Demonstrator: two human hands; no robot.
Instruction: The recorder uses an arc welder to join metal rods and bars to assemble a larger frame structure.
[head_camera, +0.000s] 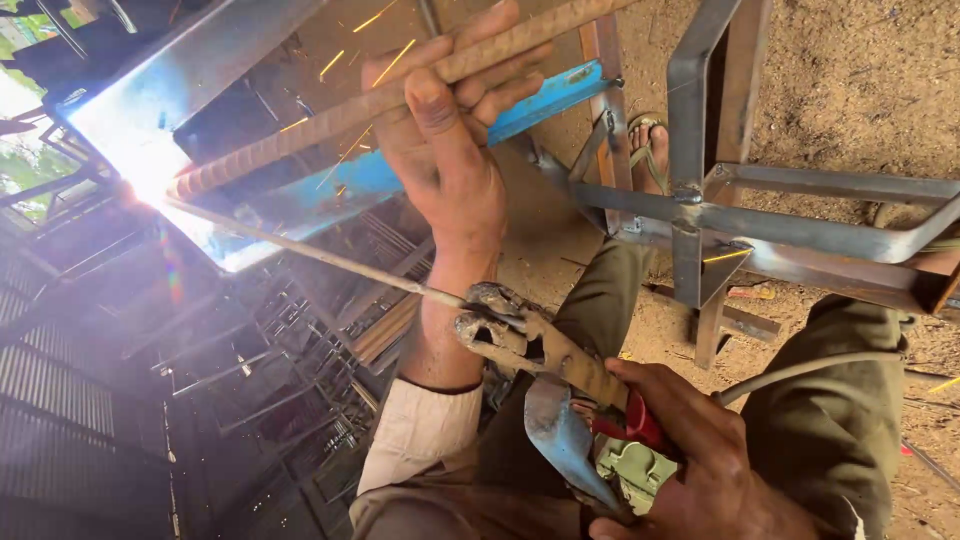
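Blinding arc glare (140, 170), weld joint seemingly hidden

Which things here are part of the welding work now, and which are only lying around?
In use:
left hand on ribbed steel bar
right hand on electrode holder
welding rod
blue-edged frame

Lying about:
grey steel tube frame
stacked metal grilles
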